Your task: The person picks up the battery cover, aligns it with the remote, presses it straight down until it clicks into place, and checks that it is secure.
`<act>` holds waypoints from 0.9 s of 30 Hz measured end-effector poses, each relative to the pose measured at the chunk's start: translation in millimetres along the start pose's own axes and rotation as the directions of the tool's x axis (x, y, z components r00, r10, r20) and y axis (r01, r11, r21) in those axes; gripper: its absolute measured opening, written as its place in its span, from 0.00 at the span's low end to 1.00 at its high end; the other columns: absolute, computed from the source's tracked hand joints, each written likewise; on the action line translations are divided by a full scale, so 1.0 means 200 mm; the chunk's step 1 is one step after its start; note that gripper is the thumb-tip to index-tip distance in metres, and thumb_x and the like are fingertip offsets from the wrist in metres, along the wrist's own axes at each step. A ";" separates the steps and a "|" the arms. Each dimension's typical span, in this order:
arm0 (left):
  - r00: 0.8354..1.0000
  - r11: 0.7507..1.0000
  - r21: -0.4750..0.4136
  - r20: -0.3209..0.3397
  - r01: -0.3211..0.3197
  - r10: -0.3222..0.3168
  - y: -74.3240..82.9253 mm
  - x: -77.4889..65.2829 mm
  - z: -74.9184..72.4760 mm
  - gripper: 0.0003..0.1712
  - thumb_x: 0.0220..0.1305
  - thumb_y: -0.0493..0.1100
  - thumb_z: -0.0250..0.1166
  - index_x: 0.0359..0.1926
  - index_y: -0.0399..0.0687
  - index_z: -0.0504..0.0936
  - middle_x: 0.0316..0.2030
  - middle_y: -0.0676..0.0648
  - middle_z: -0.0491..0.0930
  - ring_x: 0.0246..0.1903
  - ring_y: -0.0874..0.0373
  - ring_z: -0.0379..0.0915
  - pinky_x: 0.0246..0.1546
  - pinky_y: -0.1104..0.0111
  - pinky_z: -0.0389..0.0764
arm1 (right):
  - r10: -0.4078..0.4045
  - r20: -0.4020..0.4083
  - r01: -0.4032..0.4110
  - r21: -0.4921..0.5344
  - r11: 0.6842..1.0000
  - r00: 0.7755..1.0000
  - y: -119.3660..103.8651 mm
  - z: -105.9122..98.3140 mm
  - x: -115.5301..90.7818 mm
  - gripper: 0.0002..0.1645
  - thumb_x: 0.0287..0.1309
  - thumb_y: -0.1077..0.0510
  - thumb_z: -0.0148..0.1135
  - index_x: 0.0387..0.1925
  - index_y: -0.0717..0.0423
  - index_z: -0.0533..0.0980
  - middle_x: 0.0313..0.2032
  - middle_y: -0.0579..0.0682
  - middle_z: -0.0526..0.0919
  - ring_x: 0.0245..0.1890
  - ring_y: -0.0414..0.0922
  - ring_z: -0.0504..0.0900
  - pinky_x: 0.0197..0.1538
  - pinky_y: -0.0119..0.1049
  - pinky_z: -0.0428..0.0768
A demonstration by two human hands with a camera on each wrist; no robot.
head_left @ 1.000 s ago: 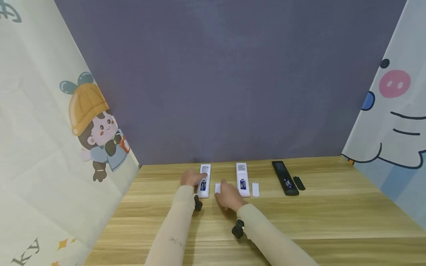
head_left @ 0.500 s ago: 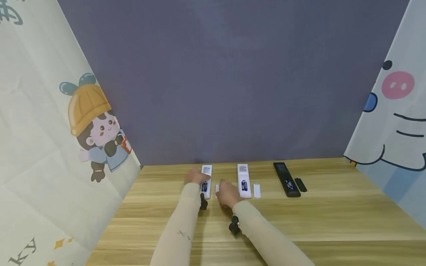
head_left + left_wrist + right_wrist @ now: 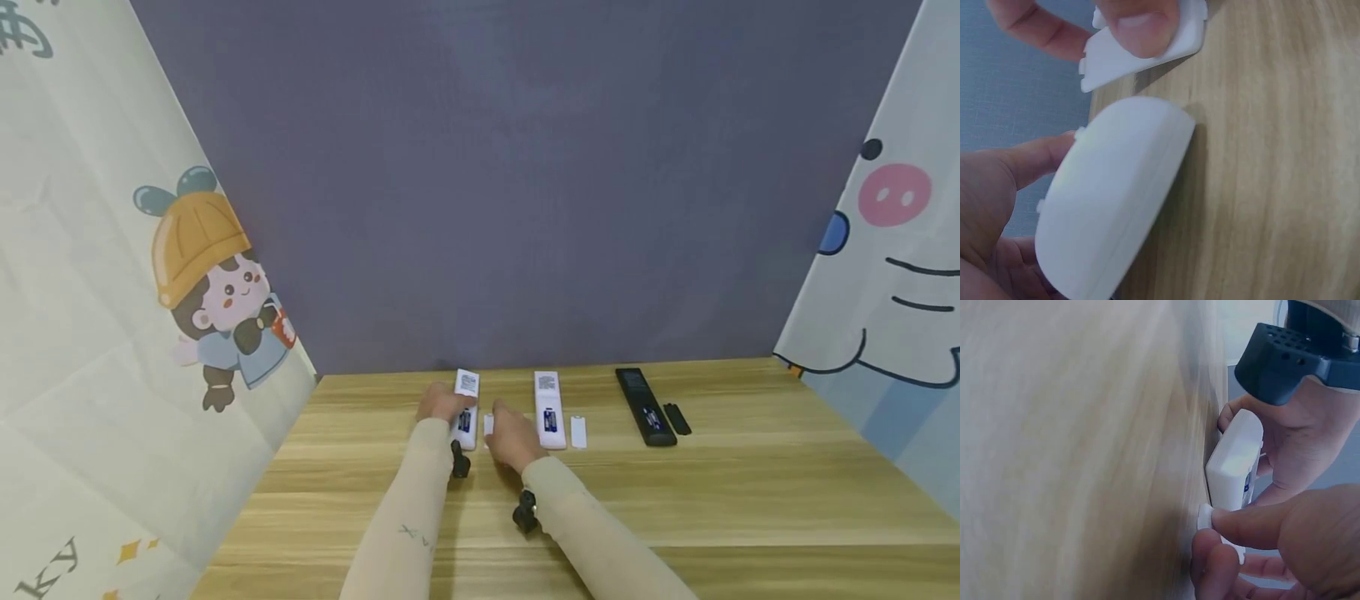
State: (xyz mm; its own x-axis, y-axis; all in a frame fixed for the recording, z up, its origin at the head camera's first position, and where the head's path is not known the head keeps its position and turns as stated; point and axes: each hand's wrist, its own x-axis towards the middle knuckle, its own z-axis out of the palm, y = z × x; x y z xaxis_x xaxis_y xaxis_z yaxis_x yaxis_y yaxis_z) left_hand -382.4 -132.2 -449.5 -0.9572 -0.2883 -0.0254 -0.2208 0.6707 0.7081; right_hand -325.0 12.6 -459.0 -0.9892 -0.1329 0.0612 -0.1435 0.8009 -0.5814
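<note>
A white remote control (image 3: 467,385) lies back up on the wooden table, two blue batteries (image 3: 465,421) in its uncovered compartment. My left hand (image 3: 438,402) grips it from the left, fingers round its sides. Its rounded white end (image 3: 1113,187) fills the middle of the left wrist view. Just right of this remote, my right hand (image 3: 514,436) pinches a small white battery cover (image 3: 1113,59) between thumb and fingers, close over the table. The cover's little tabs show along one edge in the left wrist view, and part of it is hidden under my thumb (image 3: 1142,34).
Right of my hands lies a second white remote (image 3: 547,392) with batteries showing, a white cover (image 3: 578,432) beside it. Farther right are a black remote (image 3: 636,392), also uncovered, and its black cover (image 3: 677,418). A grey-blue panel (image 3: 525,183) stands along the table's back edge.
The head view has shifted slightly. My left hand has tilted the white remote a little, its far end shifting slightly. My right hand keeps the cover pinched in nearly the same place.
</note>
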 end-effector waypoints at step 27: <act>0.998 0.914 -0.405 0.055 0.008 0.015 -0.13 -0.02 -0.06 0.16 0.65 0.40 0.69 0.46 0.29 0.85 0.37 0.37 0.87 0.32 0.55 0.80 0.35 0.67 0.82 | -0.041 -0.186 0.067 0.136 0.988 0.982 0.06 0.00 0.01 0.12 0.62 0.64 0.67 0.47 0.54 0.80 0.28 0.48 0.84 0.21 0.39 0.77 0.27 0.33 0.75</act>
State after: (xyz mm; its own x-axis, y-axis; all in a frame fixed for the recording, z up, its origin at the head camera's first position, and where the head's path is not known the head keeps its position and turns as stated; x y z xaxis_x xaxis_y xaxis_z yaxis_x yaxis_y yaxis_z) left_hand -370.2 -155.5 -459.1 -0.9693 -0.2402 -0.0530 -0.1338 0.3345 0.9328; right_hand -329.1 20.6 -465.9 -0.9706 -0.0543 0.2346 -0.2040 0.7031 -0.6812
